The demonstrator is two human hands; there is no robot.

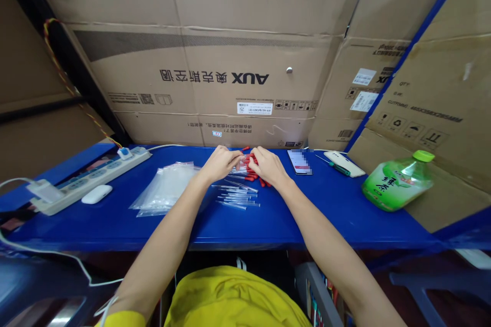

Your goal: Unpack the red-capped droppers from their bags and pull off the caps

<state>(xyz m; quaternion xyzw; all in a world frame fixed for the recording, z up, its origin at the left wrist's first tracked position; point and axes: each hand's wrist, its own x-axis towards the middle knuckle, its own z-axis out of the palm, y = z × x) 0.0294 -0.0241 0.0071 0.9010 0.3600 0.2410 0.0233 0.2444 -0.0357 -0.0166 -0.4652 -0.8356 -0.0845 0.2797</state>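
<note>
My left hand is at the far middle of the blue table, its thumb and fingers pinched together. What it grips, if anything, is too small to make out. Close beside it, my right hand has its fingers curled in at a heap of small red pieces. Whether one is between those fingertips is hidden. Several thin clear tubes lie loose just in front of the heap. To the left, a stack of clear plastic bags rests partly behind my left forearm.
On the left stand a power strip with plugs and a white earphone case. At right lie a phone, a green-handled screwdriver on a white object, and a tilted green drink bottle. Cardboard walls enclose the table.
</note>
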